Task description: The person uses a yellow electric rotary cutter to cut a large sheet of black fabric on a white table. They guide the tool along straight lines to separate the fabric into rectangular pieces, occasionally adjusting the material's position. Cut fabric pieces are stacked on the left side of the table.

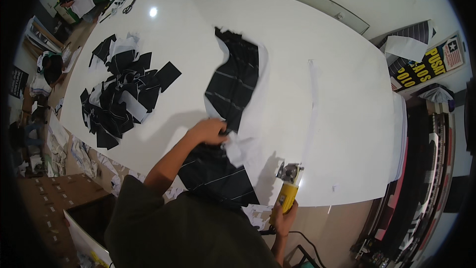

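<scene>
My left hand (208, 131) is closed on the black fabric (233, 79), a long piece with thin pale stripes lying across the table in front of me. White material (240, 150) bunches up beside my fingers. The fabric's lower part (218, 173) spreads down to the table's near edge, against my body. My right hand (284, 217) is wrapped round the yellow body of an electric fabric cutter (287, 193). Its metal head points away from me, over the near edge of the table, apart from the fabric. A cord trails from behind that hand.
A loose heap of black and white fabric pieces (121, 89) covers the table's left side. Scissors (130, 4) lie at the far left. A thin white strip (312, 104) is on the white table (357, 119) at right. Fabric rolls (421, 168) stand beyond the right edge.
</scene>
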Demonstrator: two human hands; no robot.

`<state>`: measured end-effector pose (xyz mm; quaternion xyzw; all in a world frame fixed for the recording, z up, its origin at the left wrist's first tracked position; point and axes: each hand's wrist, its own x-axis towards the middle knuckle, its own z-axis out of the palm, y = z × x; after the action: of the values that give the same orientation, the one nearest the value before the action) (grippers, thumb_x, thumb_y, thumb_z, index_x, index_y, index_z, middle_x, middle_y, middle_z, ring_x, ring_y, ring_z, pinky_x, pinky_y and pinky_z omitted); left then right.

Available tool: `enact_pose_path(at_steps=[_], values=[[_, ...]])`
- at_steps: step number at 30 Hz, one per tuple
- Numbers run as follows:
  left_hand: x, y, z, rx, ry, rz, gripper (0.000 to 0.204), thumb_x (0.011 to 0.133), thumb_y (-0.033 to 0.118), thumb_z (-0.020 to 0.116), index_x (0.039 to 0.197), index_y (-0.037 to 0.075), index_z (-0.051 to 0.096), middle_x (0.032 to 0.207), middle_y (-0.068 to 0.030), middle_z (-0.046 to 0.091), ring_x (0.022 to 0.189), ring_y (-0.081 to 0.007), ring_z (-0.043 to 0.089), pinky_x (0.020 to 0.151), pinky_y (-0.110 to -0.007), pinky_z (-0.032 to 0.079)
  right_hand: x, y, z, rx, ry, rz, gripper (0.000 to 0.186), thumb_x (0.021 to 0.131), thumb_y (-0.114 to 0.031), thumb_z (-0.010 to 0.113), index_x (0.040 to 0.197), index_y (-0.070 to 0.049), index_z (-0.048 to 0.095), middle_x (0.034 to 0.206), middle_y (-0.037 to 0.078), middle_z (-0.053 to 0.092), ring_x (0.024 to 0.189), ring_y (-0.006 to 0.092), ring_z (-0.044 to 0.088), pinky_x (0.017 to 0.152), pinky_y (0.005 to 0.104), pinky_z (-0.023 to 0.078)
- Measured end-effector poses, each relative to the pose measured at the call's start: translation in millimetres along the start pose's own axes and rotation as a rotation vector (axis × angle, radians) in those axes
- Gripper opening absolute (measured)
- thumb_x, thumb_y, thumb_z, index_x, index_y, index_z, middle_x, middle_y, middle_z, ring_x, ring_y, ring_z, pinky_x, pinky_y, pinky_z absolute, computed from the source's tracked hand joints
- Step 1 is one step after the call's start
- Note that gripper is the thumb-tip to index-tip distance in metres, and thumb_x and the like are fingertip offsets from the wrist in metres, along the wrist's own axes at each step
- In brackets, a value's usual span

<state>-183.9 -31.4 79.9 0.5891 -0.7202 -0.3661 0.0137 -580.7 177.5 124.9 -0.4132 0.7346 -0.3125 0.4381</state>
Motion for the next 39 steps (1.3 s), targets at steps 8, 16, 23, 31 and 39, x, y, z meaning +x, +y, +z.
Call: enact_pose_path(at_steps=[8,16,23,31,39], values=[[138.6,5.8,38.4,0.447,0.432,0.162,0.079,0.095,0.060,0.058,0.154,0.009,0.047,0.165,-0.0245,0.029,0.149,-0.0511,0.030,0.116,-0.072,0.024,36.9,-46.3,5.7,-0.033,-0.071,-0.024,0.056,0.094,-0.012,0.070,0.138,0.009,0.043,0.094,0.016,0.069,0.079,0.0204,0.069,0.073,0.0355,0.057],[208.0,8.7,-41.8,0.359,-0.022,0.282,0.092,0.091,0.077,0.051,0.162,0.020,0.039,0.168,-0.0160,0.035,0.151,-0.0396,0.038,0.116,-0.075,0.025,67.8,-33.7,-1.7,0.043,-0.088,-0.002,0.061,0.091,-0.014,0.071,0.139,0.009,0.041,0.094,0.017,0.069,0.074,0.0206,0.070,0.069,0.0361,0.060],[339.8,43.0,-250.5,0.241,1.164,0.207,0.077,0.101,0.063,0.049,0.153,0.006,0.047,0.155,-0.0228,0.048,0.141,-0.0458,0.046,0.117,-0.069,0.028,92.2,-54.8,6.5,0.039,-0.104,-0.013,0.058,0.091,-0.011,0.069,0.138,0.006,0.040,0.092,0.014,0.067,0.074,0.0178,0.068,0.065,0.0328,0.059],[166.3,44.1,14.2,0.138,0.332,-0.125,0.115,0.082,0.081,0.063,0.168,0.016,0.023,0.174,-0.0233,0.006,0.160,-0.0475,0.007,0.117,-0.081,0.008,96.3,-48.8,21.5,0.109,-0.093,-0.069,0.057,0.091,-0.008,0.068,0.139,0.008,0.041,0.097,0.016,0.067,0.078,0.0195,0.069,0.069,0.0335,0.059],[17.6,-30.1,38.5,0.318,0.192,-0.218,0.142,0.060,0.094,0.069,0.170,0.020,0.017,0.175,-0.0237,0.001,0.160,-0.0497,-0.004,0.117,-0.080,-0.001,147.6,-39.4,38.8,-0.071,-0.003,-0.253,0.057,0.093,-0.018,0.071,0.137,0.008,0.046,0.106,0.022,0.069,0.094,0.0288,0.071,0.085,0.0398,0.058]])
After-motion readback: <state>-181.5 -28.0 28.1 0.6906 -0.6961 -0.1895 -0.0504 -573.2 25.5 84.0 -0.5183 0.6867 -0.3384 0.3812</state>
